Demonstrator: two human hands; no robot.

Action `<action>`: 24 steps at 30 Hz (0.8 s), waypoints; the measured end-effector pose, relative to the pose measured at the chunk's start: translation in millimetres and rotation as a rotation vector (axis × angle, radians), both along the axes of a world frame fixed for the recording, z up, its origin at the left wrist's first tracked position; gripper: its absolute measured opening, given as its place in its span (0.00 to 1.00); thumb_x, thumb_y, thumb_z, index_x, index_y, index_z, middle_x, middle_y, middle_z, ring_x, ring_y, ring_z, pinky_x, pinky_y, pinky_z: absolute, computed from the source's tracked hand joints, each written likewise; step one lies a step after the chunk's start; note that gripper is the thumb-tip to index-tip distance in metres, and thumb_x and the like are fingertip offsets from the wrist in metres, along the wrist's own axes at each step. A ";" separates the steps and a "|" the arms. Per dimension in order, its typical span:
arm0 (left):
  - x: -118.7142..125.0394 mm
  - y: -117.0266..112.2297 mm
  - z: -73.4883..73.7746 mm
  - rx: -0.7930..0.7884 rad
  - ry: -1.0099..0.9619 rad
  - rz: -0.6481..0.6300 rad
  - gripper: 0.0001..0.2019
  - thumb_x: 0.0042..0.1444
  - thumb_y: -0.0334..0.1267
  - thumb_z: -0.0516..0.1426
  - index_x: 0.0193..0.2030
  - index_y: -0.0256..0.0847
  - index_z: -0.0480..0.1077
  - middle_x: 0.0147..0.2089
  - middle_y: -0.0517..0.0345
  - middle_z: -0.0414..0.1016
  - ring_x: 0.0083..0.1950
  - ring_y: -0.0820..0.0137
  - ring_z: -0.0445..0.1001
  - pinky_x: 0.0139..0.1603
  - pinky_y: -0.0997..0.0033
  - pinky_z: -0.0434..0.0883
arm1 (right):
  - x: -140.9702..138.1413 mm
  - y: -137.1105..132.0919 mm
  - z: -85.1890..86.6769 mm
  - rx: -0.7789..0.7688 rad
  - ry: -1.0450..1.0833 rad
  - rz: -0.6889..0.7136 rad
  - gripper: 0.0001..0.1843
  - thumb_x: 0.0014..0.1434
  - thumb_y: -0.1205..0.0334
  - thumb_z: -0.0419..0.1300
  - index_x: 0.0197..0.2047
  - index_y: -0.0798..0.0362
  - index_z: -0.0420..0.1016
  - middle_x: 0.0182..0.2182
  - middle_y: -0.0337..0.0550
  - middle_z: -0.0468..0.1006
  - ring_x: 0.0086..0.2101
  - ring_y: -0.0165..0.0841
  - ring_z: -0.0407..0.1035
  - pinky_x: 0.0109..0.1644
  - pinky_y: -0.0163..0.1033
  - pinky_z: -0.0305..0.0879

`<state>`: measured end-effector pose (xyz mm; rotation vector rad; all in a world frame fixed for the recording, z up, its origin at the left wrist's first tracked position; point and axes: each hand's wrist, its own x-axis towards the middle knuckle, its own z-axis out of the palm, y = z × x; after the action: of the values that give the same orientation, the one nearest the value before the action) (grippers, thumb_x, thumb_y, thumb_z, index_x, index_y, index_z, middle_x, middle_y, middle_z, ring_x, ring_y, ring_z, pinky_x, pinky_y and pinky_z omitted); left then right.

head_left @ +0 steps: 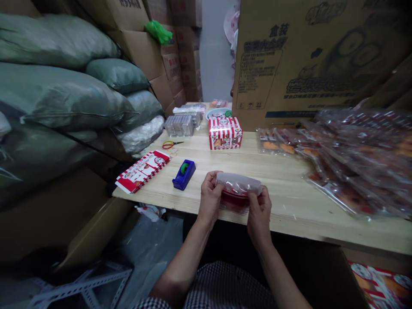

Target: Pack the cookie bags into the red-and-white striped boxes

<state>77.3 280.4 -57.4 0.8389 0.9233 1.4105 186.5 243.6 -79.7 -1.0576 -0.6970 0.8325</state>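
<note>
Both hands grip a clear plastic bag (pixel 238 182) with something dark red inside, just over the front edge of the wooden table. My left hand (pixel 210 197) pinches the bag's upper left corner between thumb and fingers. At the upper right corner, my right hand (pixel 260 210) holds it the same way. The bag's top edge looks whitish and lies folded toward the far side. What exactly the red content is, I cannot make out. A blue tape dispenser (pixel 184 175) with green tape stands left of my hands. Beyond them sits a red-and-white striped box (pixel 225 134).
Flat striped cartons (pixel 143 171) lie at the table's left edge, near scissors (pixel 173 144). Clear plastic cases (pixel 179 125) and a light bowl (pixel 219 113) stand behind. Bagged packs (pixel 357 163) pile up on the right before a large cardboard box (pixel 309 60). Stuffed sacks (pixel 74 94) crowd the left.
</note>
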 end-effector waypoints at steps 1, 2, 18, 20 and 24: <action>0.5 1.6 1.3 -0.017 -0.035 -0.006 0.18 0.45 0.28 0.59 0.45 0.41 0.68 0.33 0.65 0.75 0.29 0.75 0.69 0.33 0.76 0.64 | 0.2 0.2 1.3 0.000 0.000 0.002 0.04 0.56 0.63 0.60 0.35 0.50 0.67 0.29 0.32 0.68 0.29 0.28 0.60 0.35 0.33 0.60; 0.4 2.5 2.5 -0.029 -0.053 -0.018 0.19 0.44 0.28 0.59 0.45 0.41 0.68 0.32 0.65 0.75 0.28 0.75 0.69 0.33 0.77 0.64 | 0.6 0.7 2.6 -0.004 0.000 0.005 0.04 0.56 0.64 0.60 0.34 0.50 0.67 0.28 0.32 0.68 0.29 0.28 0.61 0.35 0.33 0.60; -24.5 11.5 -9.4 -0.045 -0.135 -0.280 0.10 0.52 0.35 0.62 0.41 0.35 0.77 0.37 0.55 0.82 0.39 0.66 0.79 0.46 0.69 0.70 | 10.0 12.0 5.0 -0.020 0.032 0.097 0.03 0.56 0.62 0.59 0.35 0.49 0.69 0.29 0.34 0.72 0.30 0.30 0.64 0.37 0.35 0.63; -25.9 16.5 -8.5 -0.040 -0.109 -0.323 0.10 0.51 0.33 0.61 0.40 0.34 0.78 0.35 0.55 0.81 0.38 0.66 0.79 0.44 0.69 0.70 | 15.5 13.7 5.1 -0.010 0.107 0.179 0.04 0.58 0.59 0.59 0.37 0.48 0.71 0.31 0.35 0.74 0.32 0.32 0.68 0.40 0.38 0.65; -23.7 21.6 -10.0 -0.002 -0.061 -0.326 0.11 0.52 0.33 0.58 0.41 0.33 0.78 0.35 0.54 0.81 0.40 0.63 0.78 0.43 0.68 0.70 | 26.2 18.0 3.7 0.023 0.190 0.288 0.13 0.63 0.49 0.53 0.39 0.47 0.73 0.38 0.39 0.78 0.42 0.38 0.72 0.46 0.43 0.69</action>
<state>53.7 302.0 -67.5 0.8956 0.7046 1.1453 212.7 261.6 -76.0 -0.8546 -0.7046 1.1545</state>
